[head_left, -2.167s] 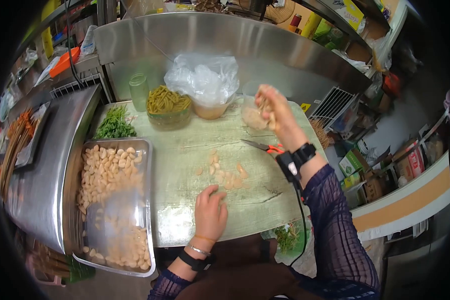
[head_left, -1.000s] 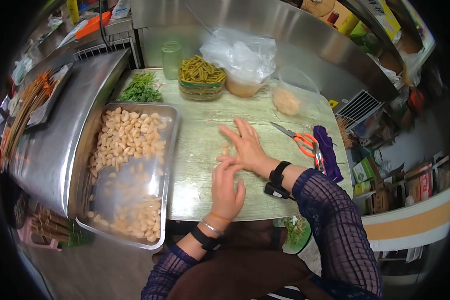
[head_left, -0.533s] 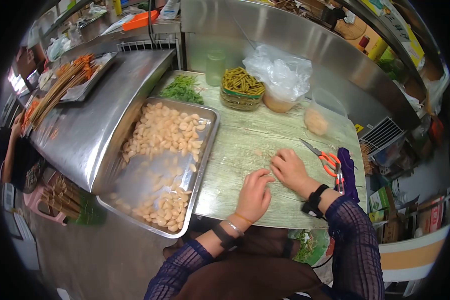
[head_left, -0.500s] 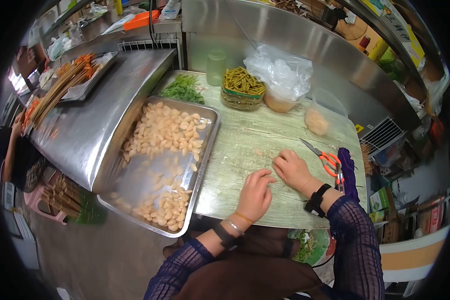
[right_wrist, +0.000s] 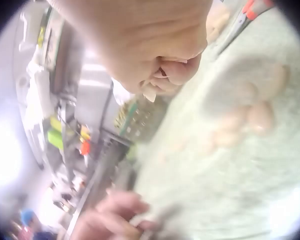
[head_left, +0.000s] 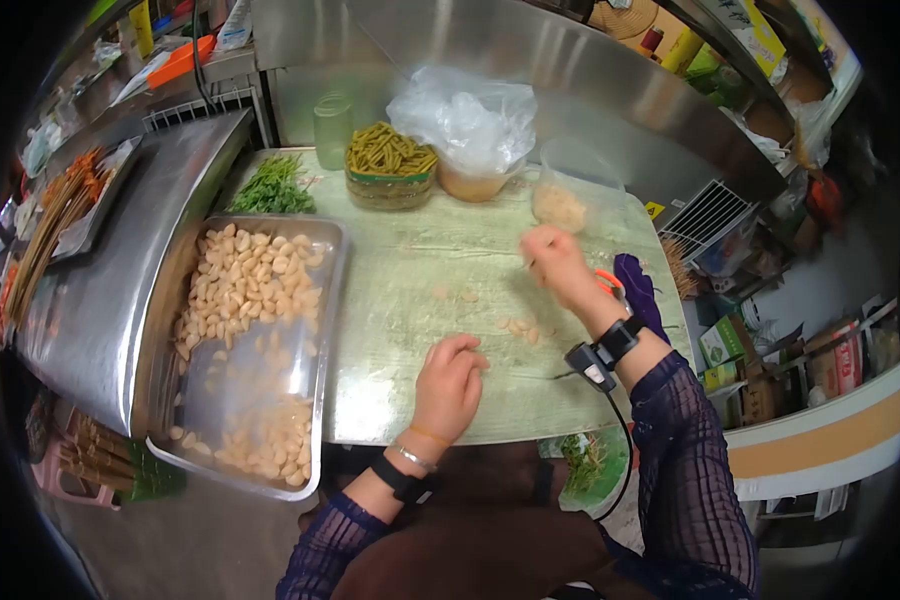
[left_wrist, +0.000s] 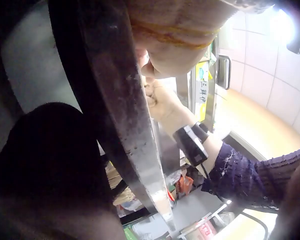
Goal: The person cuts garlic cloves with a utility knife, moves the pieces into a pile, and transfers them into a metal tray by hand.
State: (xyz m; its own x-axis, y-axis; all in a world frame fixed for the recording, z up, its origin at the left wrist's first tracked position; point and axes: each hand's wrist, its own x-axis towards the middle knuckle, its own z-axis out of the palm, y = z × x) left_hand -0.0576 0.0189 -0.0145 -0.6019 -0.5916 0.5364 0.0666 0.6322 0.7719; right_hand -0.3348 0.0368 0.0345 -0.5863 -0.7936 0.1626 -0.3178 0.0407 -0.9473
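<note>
My right hand [head_left: 560, 265] is raised over the right side of the table, fingers curled. In the right wrist view a pale pointed piece [right_wrist: 149, 94] sticks out between its fingertips. Below that hand, several pale oval bean-like pieces [head_left: 526, 330] lie on the green wood-grain table [head_left: 390, 330], with a few more farther left. My left hand [head_left: 448, 390] hovers near the table's front edge, fingers loosely bent, holding nothing that shows. Beyond the right hand stands a clear plastic tub [head_left: 582, 170] with pale contents. Pliers-like scissors with orange handles [head_left: 610, 284] are mostly hidden behind the right hand.
A steel tray [head_left: 336, 300] of many pale pieces sits at the left. Along the back are chopped greens [head_left: 272, 187], a green jar [head_left: 333, 130], a dish of cut green beans [head_left: 390, 150] and a bagged tub [head_left: 465, 125]. Purple cloth [head_left: 638, 295] lies at the right edge.
The right hand has lifted off the table and moved away from the left hand, toward the clear tub. Pieces it covered now show. The head view has swung right.
</note>
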